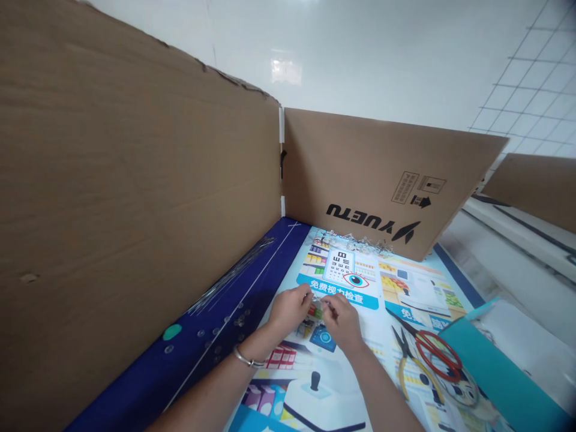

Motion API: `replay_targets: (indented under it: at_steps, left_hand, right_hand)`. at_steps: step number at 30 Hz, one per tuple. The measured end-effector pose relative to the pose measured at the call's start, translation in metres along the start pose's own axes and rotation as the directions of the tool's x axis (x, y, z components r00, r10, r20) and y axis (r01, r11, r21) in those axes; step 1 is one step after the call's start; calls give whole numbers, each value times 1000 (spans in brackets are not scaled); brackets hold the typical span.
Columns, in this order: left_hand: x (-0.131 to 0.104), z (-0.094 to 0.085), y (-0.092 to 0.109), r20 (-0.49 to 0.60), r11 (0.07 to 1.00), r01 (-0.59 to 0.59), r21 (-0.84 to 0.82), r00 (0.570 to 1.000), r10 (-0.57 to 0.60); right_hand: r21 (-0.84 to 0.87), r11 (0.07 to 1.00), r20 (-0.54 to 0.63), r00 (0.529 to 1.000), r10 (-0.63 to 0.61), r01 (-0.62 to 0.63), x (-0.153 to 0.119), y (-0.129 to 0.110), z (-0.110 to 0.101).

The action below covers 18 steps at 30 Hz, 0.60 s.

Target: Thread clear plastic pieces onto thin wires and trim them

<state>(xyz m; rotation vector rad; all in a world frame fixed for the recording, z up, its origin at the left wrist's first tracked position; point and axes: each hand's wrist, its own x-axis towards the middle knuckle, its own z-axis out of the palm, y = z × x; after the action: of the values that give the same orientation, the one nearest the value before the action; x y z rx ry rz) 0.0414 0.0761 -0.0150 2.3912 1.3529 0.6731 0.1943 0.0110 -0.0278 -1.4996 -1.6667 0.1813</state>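
Left hand (pixel 291 309) and right hand (pixel 344 322), fingers pinched, grip a small shiny piece (pixel 317 298) between them. Brown cardboard panel (pixel 351 162), one o'clock, reads "YUETU" inverted; red-handled scissors (pixel 419 343) lie at four o'clock.

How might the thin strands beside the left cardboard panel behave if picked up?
The strands probably would flex, being long and thin. They may splay apart, since their near ends fan out. They are likely light, looking so slender.

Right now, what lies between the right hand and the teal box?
In the head view, yellow-handled pliers and red-handled scissors lie between the right hand and the teal box.
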Motion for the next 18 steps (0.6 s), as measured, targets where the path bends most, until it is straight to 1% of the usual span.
replay_targets:
  at_steps: [4, 8, 12, 18]
  left_hand:
    - [0, 0, -1, -4, 1000, 0, 8, 1000, 0]
    - [1, 1, -1, -17, 1000, 0, -7, 1000, -1]
    - [1, 1, -1, -22, 999, -5, -50, 1000, 4]
    - [2, 1, 1, -7, 990, -4, -141, 1000, 3]
  right_hand:
    - [165, 973, 12, 987, 163, -162, 3, 5, 1]
    - [205, 948, 25, 969, 245, -245, 5, 15, 5]
    - [230, 932, 30, 959, 280, -280, 6, 19, 8]
    - [234, 933, 28, 961, 277, -275, 9, 15, 8]
